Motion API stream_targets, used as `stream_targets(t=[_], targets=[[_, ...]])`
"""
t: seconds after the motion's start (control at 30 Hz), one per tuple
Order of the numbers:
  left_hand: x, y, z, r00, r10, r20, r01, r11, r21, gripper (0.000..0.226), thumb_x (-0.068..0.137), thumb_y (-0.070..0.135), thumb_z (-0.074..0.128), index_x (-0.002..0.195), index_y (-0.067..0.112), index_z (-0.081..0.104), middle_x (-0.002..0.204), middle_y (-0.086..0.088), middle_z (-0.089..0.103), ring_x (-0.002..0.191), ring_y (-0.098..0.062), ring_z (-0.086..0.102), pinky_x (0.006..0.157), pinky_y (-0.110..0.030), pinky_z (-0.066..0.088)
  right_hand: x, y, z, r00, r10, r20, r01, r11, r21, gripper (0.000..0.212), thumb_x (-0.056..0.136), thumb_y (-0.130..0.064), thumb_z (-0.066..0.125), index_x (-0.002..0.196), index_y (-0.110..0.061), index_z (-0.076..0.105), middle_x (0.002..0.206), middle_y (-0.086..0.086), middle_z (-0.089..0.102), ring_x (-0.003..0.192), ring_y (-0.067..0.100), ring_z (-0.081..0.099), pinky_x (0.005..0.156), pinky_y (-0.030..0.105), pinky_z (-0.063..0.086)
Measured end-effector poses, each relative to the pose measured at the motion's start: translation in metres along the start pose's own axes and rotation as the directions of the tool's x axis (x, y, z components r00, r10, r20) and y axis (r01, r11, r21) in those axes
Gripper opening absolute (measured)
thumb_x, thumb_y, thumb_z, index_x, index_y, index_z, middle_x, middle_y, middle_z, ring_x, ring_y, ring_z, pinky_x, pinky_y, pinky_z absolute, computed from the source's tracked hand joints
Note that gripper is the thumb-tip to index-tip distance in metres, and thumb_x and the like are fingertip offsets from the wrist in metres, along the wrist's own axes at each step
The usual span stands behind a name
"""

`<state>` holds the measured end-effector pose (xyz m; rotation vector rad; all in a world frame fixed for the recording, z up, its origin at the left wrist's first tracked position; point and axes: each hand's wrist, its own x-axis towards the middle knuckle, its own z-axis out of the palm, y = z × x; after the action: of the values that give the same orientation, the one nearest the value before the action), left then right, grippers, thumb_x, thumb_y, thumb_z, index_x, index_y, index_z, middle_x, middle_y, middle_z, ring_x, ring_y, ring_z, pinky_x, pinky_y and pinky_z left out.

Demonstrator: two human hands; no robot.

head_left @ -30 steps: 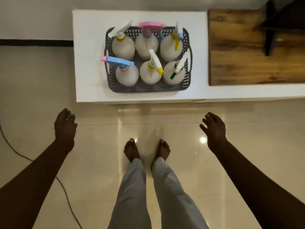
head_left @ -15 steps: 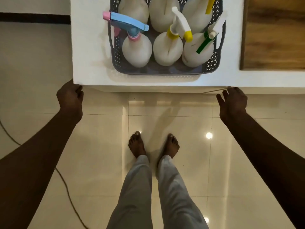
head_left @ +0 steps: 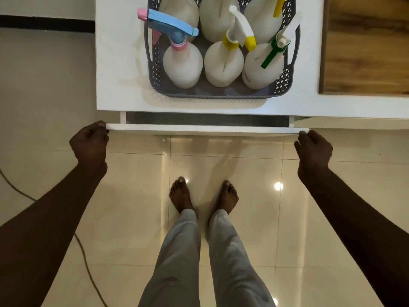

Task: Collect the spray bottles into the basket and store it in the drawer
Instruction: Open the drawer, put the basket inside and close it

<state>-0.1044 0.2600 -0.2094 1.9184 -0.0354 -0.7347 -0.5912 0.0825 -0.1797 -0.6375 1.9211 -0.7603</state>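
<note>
Drawer (head_left: 207, 128) being gripped at both front corners — left hand (head_left: 89, 144) and right hand (head_left: 313, 149) curled closed on front panel, only narrow gap showing. Basket (head_left: 212, 93) with spray bottles (head_left: 182, 65) being left on white cabinet top (head_left: 119, 63), directly above. Risk being judged: uneven pull could be skewing drawer — jamming, jolting bottles.

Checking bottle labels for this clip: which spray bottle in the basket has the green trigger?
The spray bottle at the front right corner of the basket. Its trigger is green; its front-row neighbours have yellow and blue-and-pink heads.
</note>
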Motion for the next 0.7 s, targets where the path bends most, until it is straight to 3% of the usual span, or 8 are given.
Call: stream_targets(t=[0.07, 0.17, 0.33, 0.43, 0.7], targets=[[-0.007, -0.007, -0.011, 1.0, -0.003, 0.006, 0.003, 1.0, 0.02, 0.031, 0.093, 0.01, 0.074, 0.12, -0.006, 0.073, 0.089, -0.001, 0.074, 0.084, -0.014, 0.068, 0.089, -0.027, 0.057, -0.001, 0.016, -0.014, 0.999, -0.005, -0.035, 0.003, 0.999, -0.032, 0.027, 0.1, -0.015, 0.071, 0.123, -0.003, 0.072, 0.091, -0.002, 0.064, 0.079, 0.011, 0.06, 0.087, 0.027, 0.054], [-0.018, -0.018, -0.032, 0.999, -0.05, 0.018, 0.05, 0.998, 0.038, 0.033, 0.09, 0.005, 0.076, 0.119, -0.01, 0.072, 0.089, 0.002, 0.078, 0.088, -0.014, 0.073, 0.095, -0.03, 0.06, -0.009, 0.035, -0.033, 0.995, -0.019, -0.1, 0.012, 0.997, -0.077, 0.041, 0.095, -0.02, 0.079, 0.132, -0.006, 0.073, 0.109, 0.006, 0.078, 0.087, 0.015, 0.073, 0.091, 0.03, 0.061], [-0.047, -0.039, -0.068, 0.989, -0.146, 0.028, 0.145, 0.989, 0.015, 0.039, 0.092, 0.0, 0.074, 0.126, -0.015, 0.066, 0.104, -0.009, 0.076, 0.094, -0.013, 0.075, 0.097, -0.033, 0.062, -0.023, 0.069, -0.068, 0.988, 0.002, -0.152, -0.027, 0.986, -0.163, 0.036, 0.084, -0.029, 0.088, 0.114, -0.009, 0.082, 0.094, 0.007, 0.082, 0.083, 0.019, 0.078, 0.086, 0.032, 0.065], [-0.069, -0.052, -0.087, 0.981, -0.193, 0.025, 0.193, 0.981, -0.005, 0.039, 0.093, -0.004, 0.071, 0.129, -0.016, 0.063, 0.104, -0.008, 0.076, 0.103, -0.02, 0.073, 0.096, -0.032, 0.062, -0.038, 0.089, -0.086, 0.986, 0.038, -0.165, -0.063, 0.987, -0.147, 0.034, 0.084, -0.027, 0.089, 0.112, -0.009, 0.082, 0.093, 0.009, 0.081, 0.083, 0.023, 0.078, 0.091, 0.038, 0.064], [-0.11, -0.074, -0.125, 0.954, -0.301, -0.019, 0.301, 0.954, 0.003, 0.04, 0.092, -0.005, 0.073, 0.131, -0.012, 0.065, 0.113, -0.017, 0.075, 0.116, -0.031, 0.07, 0.086, -0.026, 0.064, -0.074, 0.126, -0.119, 0.972, 0.123, -0.2, -0.146, 0.984, -0.104, 0.029, 0.084, -0.026, 0.09, 0.108, -0.01, 0.083, 0.091, 0.009, 0.081, 0.085, 0.026, 0.078, 0.091, 0.038, 0.062]])
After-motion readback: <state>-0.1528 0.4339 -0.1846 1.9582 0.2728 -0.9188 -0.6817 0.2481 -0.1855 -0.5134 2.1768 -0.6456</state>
